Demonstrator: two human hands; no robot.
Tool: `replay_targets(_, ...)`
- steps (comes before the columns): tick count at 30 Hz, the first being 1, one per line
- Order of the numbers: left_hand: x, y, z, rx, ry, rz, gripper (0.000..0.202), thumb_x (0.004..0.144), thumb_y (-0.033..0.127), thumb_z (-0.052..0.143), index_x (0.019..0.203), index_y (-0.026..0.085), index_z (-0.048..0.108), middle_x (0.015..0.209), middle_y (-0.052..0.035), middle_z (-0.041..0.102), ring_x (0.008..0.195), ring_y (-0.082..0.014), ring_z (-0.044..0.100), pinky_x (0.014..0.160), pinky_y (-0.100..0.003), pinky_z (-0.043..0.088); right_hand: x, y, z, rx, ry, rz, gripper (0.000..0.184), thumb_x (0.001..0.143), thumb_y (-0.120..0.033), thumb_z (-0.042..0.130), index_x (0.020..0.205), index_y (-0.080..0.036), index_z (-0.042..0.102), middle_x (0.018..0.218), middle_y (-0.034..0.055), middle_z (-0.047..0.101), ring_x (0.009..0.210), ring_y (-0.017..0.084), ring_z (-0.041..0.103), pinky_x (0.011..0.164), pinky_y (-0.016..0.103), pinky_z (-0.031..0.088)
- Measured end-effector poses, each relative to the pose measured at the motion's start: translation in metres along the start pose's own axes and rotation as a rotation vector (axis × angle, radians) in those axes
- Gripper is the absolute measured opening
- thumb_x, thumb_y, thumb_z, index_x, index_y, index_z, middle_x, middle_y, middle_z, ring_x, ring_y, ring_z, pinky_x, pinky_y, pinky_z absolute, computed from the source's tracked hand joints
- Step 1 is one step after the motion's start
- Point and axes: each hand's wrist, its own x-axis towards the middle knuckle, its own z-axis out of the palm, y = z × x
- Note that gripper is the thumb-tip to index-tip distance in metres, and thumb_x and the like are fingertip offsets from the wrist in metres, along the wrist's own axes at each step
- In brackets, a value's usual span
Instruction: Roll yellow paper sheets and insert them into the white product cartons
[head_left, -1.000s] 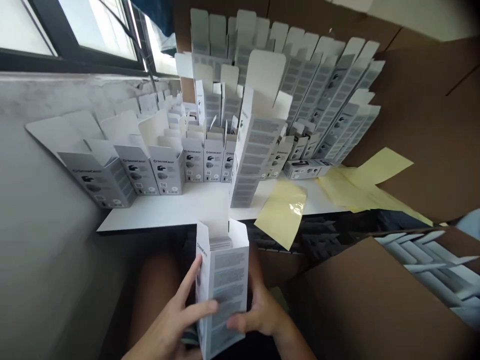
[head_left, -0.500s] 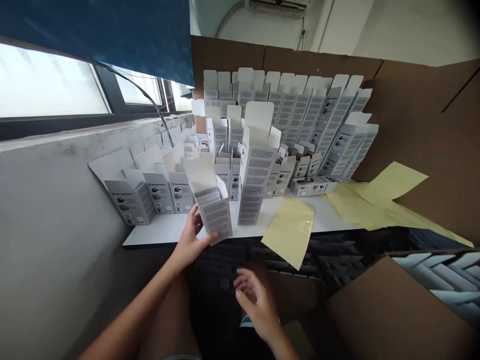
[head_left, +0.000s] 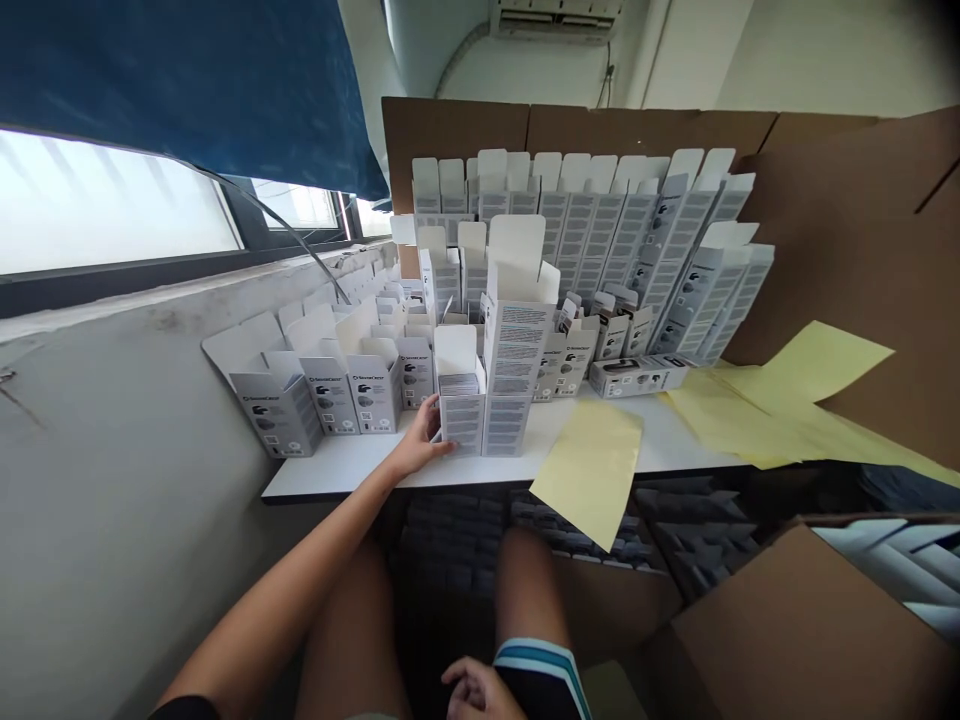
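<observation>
Steadying an open box [head_left: 462, 422] on the table [head_left: 330, 478], the left hand [head_left: 421, 443] wraps its left side, part-closed, thumb in front; the right hand [head_left: 484, 690], half-open low in view, shows nothing held. A light, level grip should spare the flaps [head_left: 456, 350] and the tall stack [head_left: 514, 390] just beside. The front edge [head_left: 322, 494] is near; room is narrow at front left.

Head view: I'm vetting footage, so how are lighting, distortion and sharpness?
Head view: windows blown out white, dark under the white table; head view: right-end boxes lean, likely wide-lens stretch; head view: box in the left hand fairly sharp.
</observation>
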Motion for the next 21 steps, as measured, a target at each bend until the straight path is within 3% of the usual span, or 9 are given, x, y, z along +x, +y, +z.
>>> replay_targets(3, -0.007, 0.004, 0.000, 0.056, 0.023, 0.012, 0.112, 0.064, 0.039, 0.089, 0.155, 0.028, 0.025, 0.149, -0.0190, 0.050, 0.143, -0.0382, 0.045, 0.118, -0.057, 0.035, 0.004, 0.000, -0.001, -0.005, -0.022, 0.001, 0.047, 0.053, -0.047, 0.074, 0.092, -0.022, 0.064, 0.062, -0.0058, 0.056, 0.052, 0.010, 0.046, 0.056, 0.025, 0.029)
replay_targets(5, -0.015, 0.016, -0.002, 0.107, 0.075, 0.040, 0.111, 0.069, 0.040, 0.086, 0.157, 0.030, 0.020, 0.157, -0.0189, 0.040, 0.147, -0.0382, 0.037, 0.117, -0.056, 0.035, 0.004, 0.002, -0.001, 0.005, -0.025, 0.004, 0.048, 0.053, -0.048, 0.074, 0.093, -0.023, 0.063, 0.062, -0.0059, 0.055, 0.053, 0.011, 0.046, 0.057, 0.026, 0.030)
replay_targets(7, -0.023, 0.040, -0.008, 0.275, 0.172, 0.130, 0.092, 0.080, 0.040, 0.077, 0.156, 0.029, 0.026, 0.158, -0.0182, 0.038, 0.146, -0.0358, 0.039, 0.112, -0.052, 0.041, 0.003, 0.002, -0.002, 0.032, -0.017, -0.003, 0.048, 0.054, -0.047, 0.075, 0.093, -0.023, 0.063, 0.063, -0.0053, 0.056, 0.055, 0.012, 0.048, 0.058, 0.026, 0.031)
replay_targets(10, -0.024, 0.089, -0.023, 0.776, 0.345, 0.301, 0.050, 0.093, 0.036, 0.061, 0.140, 0.023, 0.052, 0.141, -0.0159, 0.055, 0.130, -0.0312, 0.055, 0.103, -0.046, 0.050, 0.001, 0.000, -0.001, 0.072, -0.012, -0.019, 0.044, 0.056, -0.043, 0.074, 0.094, -0.023, 0.063, 0.064, -0.0041, 0.058, 0.059, 0.014, 0.053, 0.061, 0.027, 0.035)
replay_targets(11, -0.020, 0.106, -0.030, 0.948, 0.376, 0.311, 0.045, 0.094, 0.034, 0.058, 0.137, 0.023, 0.055, 0.139, -0.0150, 0.057, 0.127, -0.0306, 0.058, 0.102, -0.045, 0.051, 0.000, -0.001, 0.000, 0.080, -0.002, -0.021, 0.043, 0.056, -0.042, 0.073, 0.094, -0.023, 0.063, 0.064, -0.0041, 0.057, 0.060, 0.015, 0.054, 0.061, 0.028, 0.037)
replay_targets(13, -0.008, 0.135, -0.045, 1.252, 0.367, 0.196, 0.052, 0.093, 0.032, 0.055, 0.144, 0.023, 0.050, 0.148, -0.0152, 0.052, 0.120, -0.0309, 0.062, 0.096, -0.044, 0.054, 0.000, -0.004, 0.002, 0.082, 0.014, -0.009, 0.041, 0.056, -0.041, 0.071, 0.092, -0.024, 0.062, 0.062, -0.0044, 0.056, 0.060, 0.016, 0.055, 0.061, 0.029, 0.039)
replay_targets(16, 0.012, 0.157, -0.068, 1.547, 0.206, -0.100, 0.057, 0.090, 0.029, 0.056, 0.147, 0.025, 0.048, 0.145, -0.0131, 0.059, 0.110, -0.0317, 0.068, 0.080, -0.039, 0.056, 0.000, -0.007, 0.004, 0.078, 0.032, 0.011, 0.041, 0.056, -0.042, 0.070, 0.091, -0.024, 0.061, 0.062, -0.0050, 0.054, 0.059, 0.016, 0.054, 0.060, 0.029, 0.042)
replay_targets(19, 0.019, 0.161, -0.081, 1.612, 0.102, -0.189, 0.034, 0.089, 0.021, 0.054, 0.117, 0.028, 0.071, 0.123, -0.0063, 0.074, 0.106, -0.0290, 0.070, 0.075, -0.032, 0.053, -0.004, -0.011, 0.003, 0.078, 0.019, 0.020, 0.043, 0.057, -0.042, 0.068, 0.095, -0.023, 0.062, 0.065, -0.0053, 0.056, 0.056, 0.014, 0.055, 0.057, 0.028, 0.042)
replay_targets(21, 0.013, 0.163, -0.081, 1.619, 0.094, -0.175, 0.028, 0.091, 0.021, 0.050, 0.103, 0.028, 0.075, 0.116, -0.0046, 0.076, 0.104, -0.0275, 0.071, 0.072, -0.031, 0.051, -0.009, -0.014, 0.002, 0.079, 0.011, 0.019, 0.043, 0.059, -0.041, 0.067, 0.098, -0.021, 0.062, 0.067, -0.0049, 0.057, 0.055, 0.013, 0.055, 0.055, 0.026, 0.040)
